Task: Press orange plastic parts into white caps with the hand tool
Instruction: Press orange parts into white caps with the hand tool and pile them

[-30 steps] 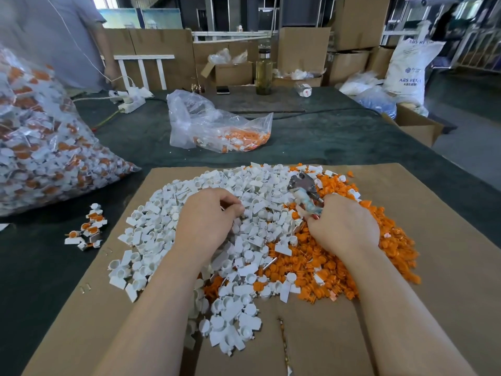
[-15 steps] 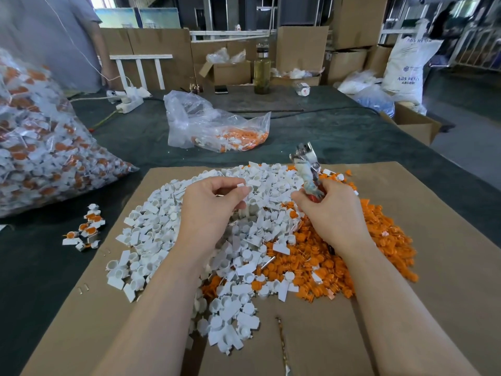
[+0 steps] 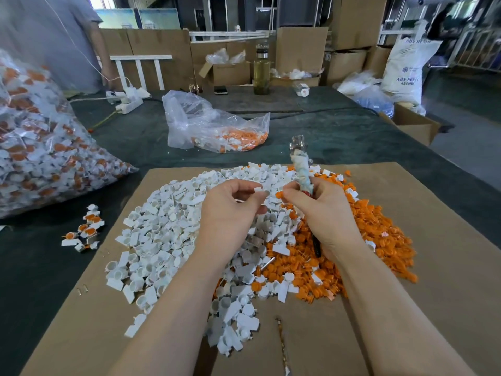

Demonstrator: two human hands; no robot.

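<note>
- Fingers of the left hand [image 3: 230, 213] curl inward, thumb and forefinger pinching a small white cap [image 3: 259, 189] raised over the heap.
- Right hand [image 3: 325, 213] wraps its fingers round the hand tool [image 3: 301, 169] and pinches an orange plastic part [image 3: 279, 195] at the fingertips, just beside the cap.
- Hand tool is long and thin, its handle bound in crumpled pale tape, with a blurred metal head; its long axis stands nearly upright, head pointing up and away from the person.
- White caps [image 3: 162, 240] form a loose heap of hard, glossy cups with flat tabs; orange parts [image 3: 379, 240] are small discs with stems, heaped to the right and touching the white heap.
- Both heaps lie on a flat brown cardboard sheet [image 3: 447, 267], with bare cardboard along its right and near edges.
- Dark green table covering [image 3: 339, 137] lies beyond the sheet, carrying a crinkled clear bag [image 3: 206, 123] holding some orange pieces.
- Large clear sack [image 3: 40, 158] of assembled pieces bulges at the left edge.
</note>
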